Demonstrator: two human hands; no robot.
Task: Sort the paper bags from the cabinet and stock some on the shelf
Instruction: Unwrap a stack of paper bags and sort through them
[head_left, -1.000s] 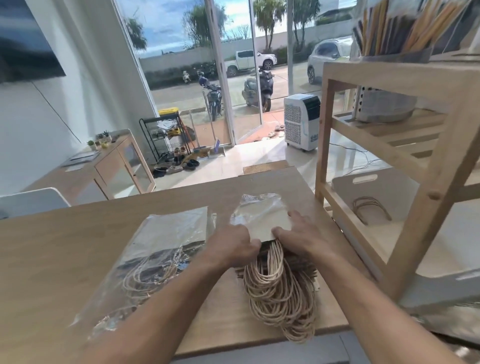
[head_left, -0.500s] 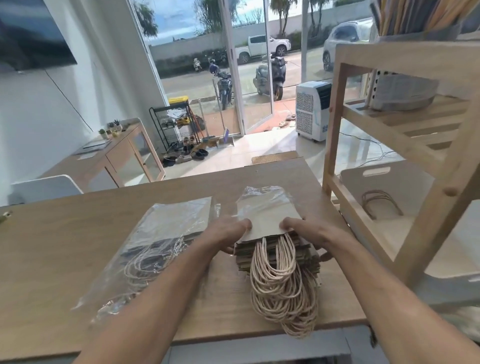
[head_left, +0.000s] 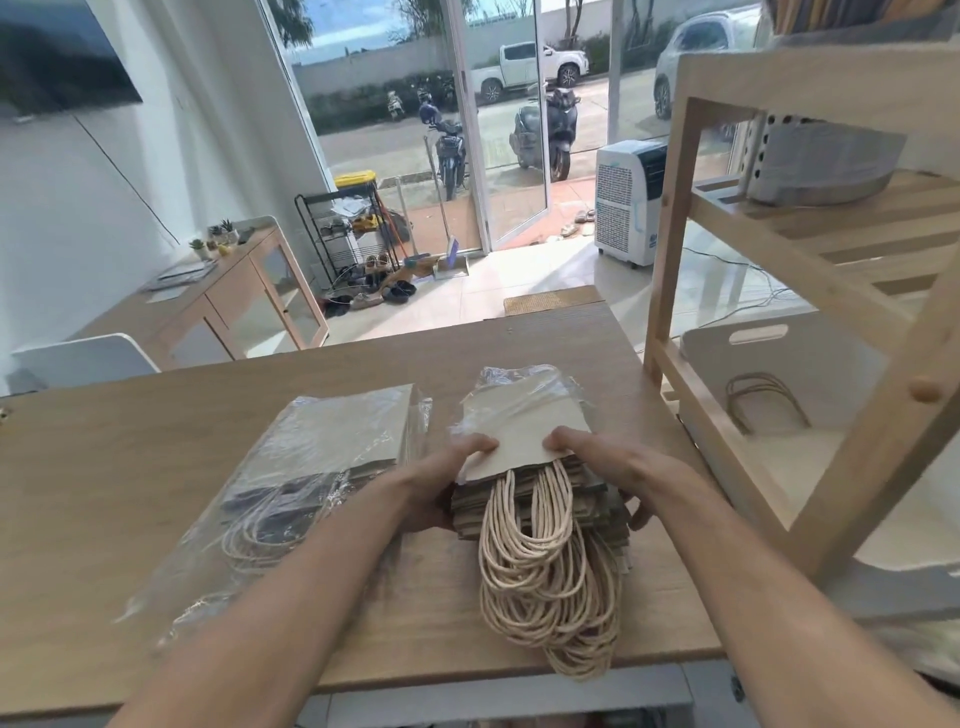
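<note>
- Two bundles of paper bags have been laid out on the table, so the fetching from the cabinet appears done.
- The stack of bags, at about 6 o'clock in the head view, is gripped at both sides: the left hand at its 9 o'clock edge, the right hand at its 3 o'clock edge, fingers curled around it.
- Its far half is covered by a plastic sleeve; the rope handles hang toward the near table edge.
- A second wrapped bundle lies just beside it, at 9 o'clock, untouched.
- The shelf, at 3 o'clock, holds what looks like one white bag; stocking is judged mostly left to do.
</note>
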